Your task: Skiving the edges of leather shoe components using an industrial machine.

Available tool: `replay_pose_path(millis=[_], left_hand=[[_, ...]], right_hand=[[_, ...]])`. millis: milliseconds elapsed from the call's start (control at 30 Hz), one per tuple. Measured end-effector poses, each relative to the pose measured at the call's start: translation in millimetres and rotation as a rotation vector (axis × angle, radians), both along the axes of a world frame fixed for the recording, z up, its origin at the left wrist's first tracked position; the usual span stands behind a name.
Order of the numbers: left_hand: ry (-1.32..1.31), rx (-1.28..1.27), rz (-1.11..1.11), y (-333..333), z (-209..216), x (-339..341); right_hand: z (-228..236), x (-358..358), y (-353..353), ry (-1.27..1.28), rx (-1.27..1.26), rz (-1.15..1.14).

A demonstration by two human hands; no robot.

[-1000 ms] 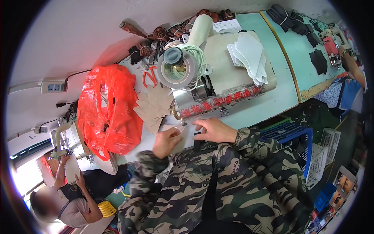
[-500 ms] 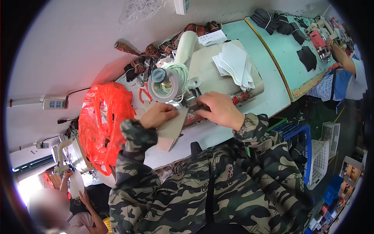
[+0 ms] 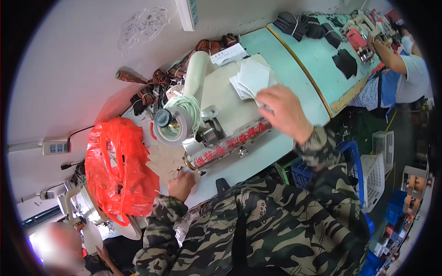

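Note:
My right hand (image 3: 286,113) reaches over the near edge of a fanned stack of white flat pieces (image 3: 253,76), its fingers apart and partly covering the stack. These pieces lie on the beige top of a bench machine (image 3: 221,99) whose front edge is marked with red. Low beside the machine's left end, my left hand (image 3: 181,185) is closed, fingers curled; what they hold, if anything, is hidden. Several flat tan pieces (image 3: 165,161) lie just beyond it. Above them a coil of pale green cord (image 3: 188,108) hangs around a grey round part (image 3: 177,131) with a dark knob.
A red plastic bag (image 3: 117,170) bulges at the left. Bundles of brown strips (image 3: 209,47) line the wall. Black pieces (image 3: 345,63) lie on the green table (image 3: 294,69), where a person (image 3: 400,69) works. Another person sits lower left. Blue and white baskets (image 3: 372,177) stand at the right.
My hands have parted: the right has gone right to the white stack, the left down and left. The beige piece held at the machine no longer shows there. The view has shifted.

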State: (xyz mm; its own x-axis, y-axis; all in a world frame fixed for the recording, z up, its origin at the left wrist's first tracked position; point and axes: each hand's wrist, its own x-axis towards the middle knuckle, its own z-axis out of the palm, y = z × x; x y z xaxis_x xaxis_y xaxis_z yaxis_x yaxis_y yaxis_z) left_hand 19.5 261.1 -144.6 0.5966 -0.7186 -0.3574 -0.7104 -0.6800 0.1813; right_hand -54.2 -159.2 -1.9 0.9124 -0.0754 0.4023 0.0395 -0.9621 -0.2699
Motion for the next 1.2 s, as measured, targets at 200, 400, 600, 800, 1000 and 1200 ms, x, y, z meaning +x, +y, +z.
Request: replay_pose_path(millis=[200,400,600,800,1000,1200], left_hand=[[-0.246,-0.386,-0.205,3.8,5.2,4.4],[0.866,-0.381,-0.059,-64.5,123.7,54.9],[1.139,-0.340,0.241,-95.3,108.7,78.4],[1.236,0.017,0.242,-99.7,103.2,105.4],[0.923,-0.085,0.075,-125.8,98.9,121.3],[0.523,-0.489,-0.146,-125.4,97.9,107.3]], right_hand=[[-13.5,-15.6,71.6,0.320,0.735,0.197],[-44.8,-9.0,105.6,0.491,0.798,0.341],[-62.8,1.0,144.4,0.742,1.298,0.266],[-49.5,1.9,108.2,0.493,0.879,0.274],[-39.1,12.2,95.9,0.267,0.454,0.068],[-41.1,42.6,84.1,0.404,0.584,0.115]])
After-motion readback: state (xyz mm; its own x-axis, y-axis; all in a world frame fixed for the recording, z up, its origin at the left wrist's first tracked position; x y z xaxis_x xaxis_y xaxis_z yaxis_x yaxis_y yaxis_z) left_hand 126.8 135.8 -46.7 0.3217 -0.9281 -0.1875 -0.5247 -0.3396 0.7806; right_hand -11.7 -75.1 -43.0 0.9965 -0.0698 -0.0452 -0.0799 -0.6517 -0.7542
